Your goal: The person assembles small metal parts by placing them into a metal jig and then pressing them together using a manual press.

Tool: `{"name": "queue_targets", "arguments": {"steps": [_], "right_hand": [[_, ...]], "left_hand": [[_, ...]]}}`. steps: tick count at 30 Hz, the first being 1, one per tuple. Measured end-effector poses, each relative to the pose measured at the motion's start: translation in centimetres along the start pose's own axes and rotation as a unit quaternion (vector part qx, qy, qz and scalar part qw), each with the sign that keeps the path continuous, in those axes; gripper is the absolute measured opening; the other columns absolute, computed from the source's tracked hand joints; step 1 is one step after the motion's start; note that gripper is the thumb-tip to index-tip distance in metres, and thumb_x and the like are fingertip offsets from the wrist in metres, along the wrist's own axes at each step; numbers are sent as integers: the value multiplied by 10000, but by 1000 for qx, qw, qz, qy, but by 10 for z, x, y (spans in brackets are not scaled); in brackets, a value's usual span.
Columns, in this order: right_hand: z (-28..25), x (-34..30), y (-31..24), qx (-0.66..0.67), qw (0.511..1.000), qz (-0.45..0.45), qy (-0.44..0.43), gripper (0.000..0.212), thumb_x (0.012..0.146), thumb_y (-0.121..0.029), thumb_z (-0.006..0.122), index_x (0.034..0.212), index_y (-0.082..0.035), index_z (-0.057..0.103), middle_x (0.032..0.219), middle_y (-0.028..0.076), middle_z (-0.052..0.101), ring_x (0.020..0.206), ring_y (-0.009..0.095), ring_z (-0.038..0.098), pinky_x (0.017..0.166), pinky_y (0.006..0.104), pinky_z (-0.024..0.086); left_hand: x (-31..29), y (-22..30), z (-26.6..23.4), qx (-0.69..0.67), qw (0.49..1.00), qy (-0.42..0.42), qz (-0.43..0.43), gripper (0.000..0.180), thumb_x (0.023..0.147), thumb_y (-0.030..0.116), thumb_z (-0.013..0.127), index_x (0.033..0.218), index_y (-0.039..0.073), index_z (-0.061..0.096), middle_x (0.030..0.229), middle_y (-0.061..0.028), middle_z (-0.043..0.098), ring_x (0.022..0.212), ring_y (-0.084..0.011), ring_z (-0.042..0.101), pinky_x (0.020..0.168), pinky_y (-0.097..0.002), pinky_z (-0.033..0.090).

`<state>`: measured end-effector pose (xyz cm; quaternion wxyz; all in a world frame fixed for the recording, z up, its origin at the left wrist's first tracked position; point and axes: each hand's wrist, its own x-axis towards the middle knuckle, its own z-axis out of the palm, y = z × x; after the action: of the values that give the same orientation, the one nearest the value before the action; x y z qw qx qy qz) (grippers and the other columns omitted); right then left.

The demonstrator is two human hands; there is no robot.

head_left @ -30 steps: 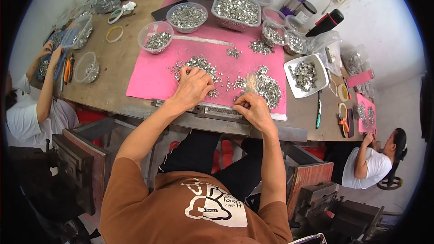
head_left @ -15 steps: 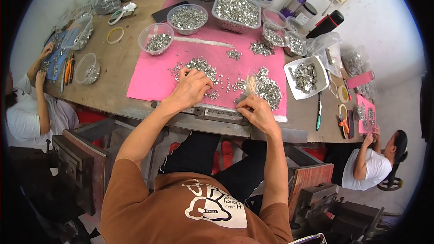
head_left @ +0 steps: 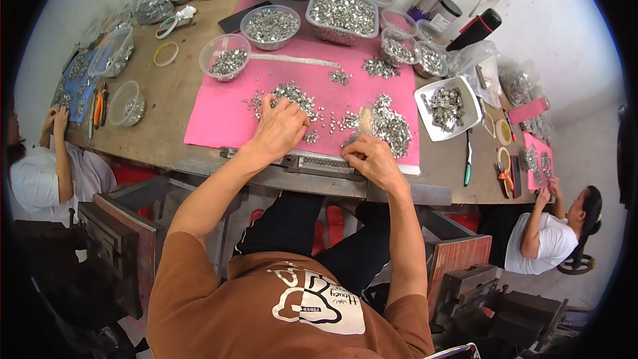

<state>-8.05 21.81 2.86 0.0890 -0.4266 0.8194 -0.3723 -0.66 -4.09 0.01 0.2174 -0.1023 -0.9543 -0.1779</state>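
Leaning over a brown bench (head_left: 166, 106), a person in a brown T-shirt (head_left: 259, 306) works with both bare hands above a pink mat (head_left: 216, 110). The left hand (head_left: 279, 126) is palm down with curled fingers, its fingertips at the near side of a pile of small silver pieces, the left pile (head_left: 296, 96); whether it grips one cannot be told. The right hand (head_left: 371, 157) is lower and nearer the bench edge, thumb and fingers drawn together in a narrow pinch; anything between them is too small to tell. Just beside it, along the mat's near edge, runs a metal rail (head_left: 325, 163).

Beyond the right hand is the right pile (head_left: 393, 129), also of silver pieces, with a tan, bristle-like thing (head_left: 365, 121) against its left side. Loose pieces are scattered between the piles.

Toward the back of the mat stand a small round bowl (head_left: 207, 60), a larger round bowl (head_left: 272, 44) and a square tub (head_left: 342, 38), all clear and holding silver pieces. Right of the mat, a white tray (head_left: 473, 110) holds more.

At far left, a co-worker (head_left: 40, 183) has both hands by a blue mat (head_left: 80, 117); at far right, another co-worker (head_left: 541, 244) reaches to a small pink mat (head_left: 537, 148).
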Motion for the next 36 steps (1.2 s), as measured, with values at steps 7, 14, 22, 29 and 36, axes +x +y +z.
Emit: {"name": "queue_targets", "arguments": {"steps": [7, 14, 22, 29, 36], "right_hand": [[5, 5, -2, -16, 1000, 10, -14, 64, 801, -15, 723, 850, 23, 710, 747, 115, 629, 642, 215, 638, 624, 346, 513], [14, -14, -14, 45, 998, 30, 31, 109, 796, -17, 717, 887, 0, 659, 834, 111, 626, 772, 275, 631, 755, 397, 472], [31, -29, -19, -74, 988, -71, 115, 154, 775, 3, 744, 885, -39, 646, 936, 86, 607, 882, 291, 577, 777, 412, 435], [35, -34, -19, -66, 982, -91, 149, 169, 783, 33, 730, 925, -34, 665, 947, 88, 620, 881, 294, 581, 767, 416, 452], [37, -46, -13, 0, 978, -47, 203, 166, 818, 36, 716, 971, -20, 681, 989, 113, 672, 908, 298, 623, 827, 402, 478]], "left_hand": [[-1, 15, 2, -52, 997, 48, 6, 83, 844, 127, 720, 909, 101, 673, 862, -24, 623, 912, -210, 583, 1011, -489, 318], [-22, 67, 6, -170, 985, 17, 2, 105, 826, 146, 725, 899, 100, 665, 893, -31, 622, 923, -226, 583, 986, -473, 342], [-25, 70, 12, -156, 988, 14, 8, 99, 829, 137, 734, 906, 95, 688, 919, -33, 612, 946, -226, 574, 984, -468, 336], [-29, 67, 10, -189, 982, 3, 7, 73, 867, 103, 700, 938, 85, 703, 936, -38, 618, 954, -226, 576, 998, -462, 329], [-31, 67, 11, -202, 977, 69, 17, 119, 878, 161, 731, 964, 87, 697, 924, -38, 628, 924, -235, 585, 981, -441, 343]]}}
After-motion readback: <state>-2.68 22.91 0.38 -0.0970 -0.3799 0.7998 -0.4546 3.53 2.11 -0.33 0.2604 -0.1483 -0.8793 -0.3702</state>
